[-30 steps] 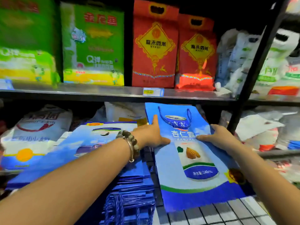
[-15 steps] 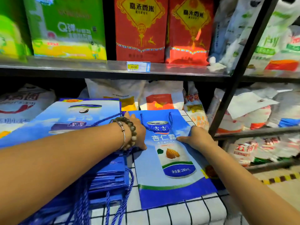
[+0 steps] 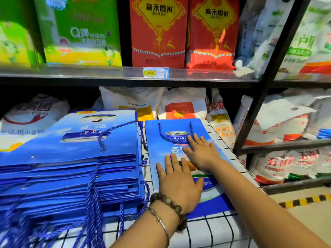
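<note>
**Fingers [image 3: 169,162] flat on the blue gift bag [image 3: 155,140]: pressing, not gripping**

Left hand [image 3: 177,187]: fingers straight, slightly spread, palm down on the bag's lower middle. Right hand [image 3: 202,154], same pose: fingers [image 3: 197,141] straight and fanned, tips at the printed can near the rope handles [image 3: 191,129]. Nothing pinched, nothing curled round. The hands sit close at centre frame; can't tell if they touch.

Bag lies flat and folded at centre frame on the checked cloth of the bench [image 3: 206,231], handle end towards the top of the frame. My read: both palms are down to flatten the fold and pin the bag square, as the base of a second pile.

Just left of it, filling the lower left: tall stack of identical bags [image 3: 80,158], rope loops hanging off the near edge. There's a narrow gap between the two, with a few loops straying into it. The stack top slopes, which is probably why this bag goes beside it rather than on top.

Beaded bracelet [image 3: 172,204] and thin bangle [image 3: 161,222] on the left wrist.

Upper frame: metal shelf [image 3: 107,74] with price tag [image 3: 155,73], red rice packs [image 3: 158,31] and green boxes [image 3: 80,31]. Sacks [image 3: 279,163] on the rack at right.
</note>
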{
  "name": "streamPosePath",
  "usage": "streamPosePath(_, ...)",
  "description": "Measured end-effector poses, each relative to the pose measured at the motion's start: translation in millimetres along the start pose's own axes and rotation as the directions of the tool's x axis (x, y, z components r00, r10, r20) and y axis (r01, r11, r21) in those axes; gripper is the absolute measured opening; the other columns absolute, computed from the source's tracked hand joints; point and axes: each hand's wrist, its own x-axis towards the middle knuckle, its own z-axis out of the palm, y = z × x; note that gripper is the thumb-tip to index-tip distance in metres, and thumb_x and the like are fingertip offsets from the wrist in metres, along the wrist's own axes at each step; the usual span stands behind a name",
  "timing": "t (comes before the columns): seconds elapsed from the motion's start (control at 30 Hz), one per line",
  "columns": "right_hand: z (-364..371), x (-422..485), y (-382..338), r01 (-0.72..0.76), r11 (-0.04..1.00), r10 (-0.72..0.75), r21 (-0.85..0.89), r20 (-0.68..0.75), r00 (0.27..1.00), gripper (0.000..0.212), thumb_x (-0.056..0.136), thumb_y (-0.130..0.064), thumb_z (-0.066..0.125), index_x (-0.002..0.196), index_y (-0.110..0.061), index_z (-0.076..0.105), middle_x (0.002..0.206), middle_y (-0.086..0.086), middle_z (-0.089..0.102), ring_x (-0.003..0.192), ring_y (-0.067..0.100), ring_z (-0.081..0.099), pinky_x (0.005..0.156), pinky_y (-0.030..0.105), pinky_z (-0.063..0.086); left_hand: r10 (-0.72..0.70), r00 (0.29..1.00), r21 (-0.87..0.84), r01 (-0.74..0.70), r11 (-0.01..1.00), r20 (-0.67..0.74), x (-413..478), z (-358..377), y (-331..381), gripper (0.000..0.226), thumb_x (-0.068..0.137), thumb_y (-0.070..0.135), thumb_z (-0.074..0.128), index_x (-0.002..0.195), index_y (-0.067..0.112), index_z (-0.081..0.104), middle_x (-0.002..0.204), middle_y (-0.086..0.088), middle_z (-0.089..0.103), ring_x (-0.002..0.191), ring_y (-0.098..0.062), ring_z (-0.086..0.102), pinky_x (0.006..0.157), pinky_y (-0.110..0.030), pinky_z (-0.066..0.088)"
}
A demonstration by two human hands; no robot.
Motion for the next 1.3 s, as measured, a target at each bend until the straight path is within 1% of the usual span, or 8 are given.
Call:
streamPosePath(0.43, 1, 2, 0, -0.056, 0.998, 0.056, -0.002, 0.003, 0.998, 0.067, 0.094, -0.056, 0.021, 0.147, -0.024, -0.002, 0.157, 0.002, -0.004, 0.144, 0.022, -0.002, 0.114, 0.048, 0.001, 0.116, 0.993, 0.028, -0.116, 0.993, -0.028, 2, -1, -4, 0.074, 0.094, 0.055, 0.023, 0.148, 0.009, 0.001, 0.155, -0.016, -0.008, 0.142, -0.031, -0.011, 0.111, -0.054, -0.007)
streamPosePath(0.6, -9, -9, -10, -0.007, 0.998, 0.023, 0.060, -0.270, 0.963, 0.061, 0.092, -0.036, 0.046, 0.145, -0.017, 0.023, 0.148, 0.010, 0.033, 0.137, 0.026, 0.025, 0.112, 0.048, 0.017, 0.363, 0.924, 0.026, -0.363, 0.932, -0.120, -63, -41, -16, 0.057, 0.095, 0.041, 0.036, 0.143, 0.014, 0.024, 0.156, -0.010, 0.005, 0.143, -0.024, 0.001, 0.114, -0.044, -0.004)
streamPosePath(0.73, -44, -22, -58, 0.256, 0.897, -0.097, 0.361, -0.404, 0.910, 0.036, 0.090, -0.011, 0.054, 0.125, -0.011, 0.055, 0.126, 0.006, 0.058, 0.117, 0.021, 0.051, 0.096, 0.023, 0.037, 0.377, 0.762, -0.004, -0.446, 0.895, -0.527, -114, -93, -65, 0.038, 0.089, 0.046, 0.036, 0.122, 0.034, 0.052, 0.130, 0.013, 0.052, 0.118, -0.006, 0.048, 0.100, -0.023, 0.034)
streamPosePath(0.8, -68, -30, -96, 0.399, 0.816, -0.222, 0.417, -0.412, 0.884, 0.025, 0.089, -0.009, 0.054, 0.112, -0.009, 0.064, 0.107, 0.002, 0.065, 0.096, 0.014, 0.058, 0.075, 0.003, 0.036, 0.257, 0.821, -0.064, -0.335, 0.940, -0.510, -126, -116, -96, 0.038, 0.091, 0.050, 0.036, 0.127, 0.039, 0.044, 0.130, 0.019, 0.049, 0.116, -0.001, 0.044, 0.097, -0.022, 0.033)
streamPosePath(0.9, -88, -27, -147, 0.540, 0.789, -0.408, 0.293, -0.407, 0.817, 0.026, 0.089, -0.008, 0.054, 0.110, -0.013, 0.066, 0.103, -0.001, 0.067, 0.088, 0.013, 0.058, 0.070, 0.003, 0.036, 0.041, 0.910, -0.042, -0.064, 0.997, -0.412, -125, -133, -145, 0.044, 0.088, 0.056, 0.034, 0.126, 0.037, 0.043, 0.131, 0.013, 0.051, 0.118, -0.011, 0.047, 0.094, -0.030, 0.039)
streamPosePath(1.0, -88, -12, -180, 0.536, 0.844, -0.520, -0.002, -0.244, 0.819, 0.037, 0.089, -0.009, 0.050, 0.123, -0.022, 0.058, 0.127, 0.006, 0.058, 0.114, 0.026, 0.053, 0.088, 0.032, 0.045, -0.093, 0.938, -0.002, 0.098, 0.995, -0.335, -111, -123, -182, 0.048, 0.087, 0.059, 0.030, 0.114, 0.028, 0.052, 0.123, 0.001, 0.057, 0.113, -0.022, 0.051, 0.090, -0.036, 0.042)
streamPosePath(1.17, -83, 8, -198, 0.412, 0.772, -0.497, -0.484, -0.056, 0.866, 0.028, 0.088, -0.012, 0.049, 0.113, -0.018, 0.059, 0.119, 0.010, 0.059, 0.106, 0.031, 0.056, 0.076, 0.033, 0.045, -0.071, 0.950, 0.050, 0.090, 0.995, -0.306, -105, -95, -192, 0.049, 0.091, 0.059, 0.024, 0.113, 0.025, 0.050, 0.122, 0.003, 0.054, 0.112, -0.020, 0.050, 0.085, -0.031, 0.038)
streamPosePath(1.3, -90, 11, -203, 0.397, 0.833, -0.492, -0.385, -0.188, 0.850, 0.018, 0.089, -0.013, 0.047, 0.104, -0.009, 0.056, 0.111, 0.014, 0.055, 0.101, 0.033, 0.054, 0.076, 0.038, 0.045, 0.000, 0.927, 0.134, 0.054, 0.989, -0.376, -114, -95, -189, 0.045, 0.091, 0.061, 0.022, 0.099, 0.026, 0.049, 0.116, 0.004, 0.056, 0.105, -0.020, 0.053, 0.069, -0.032, 0.030)
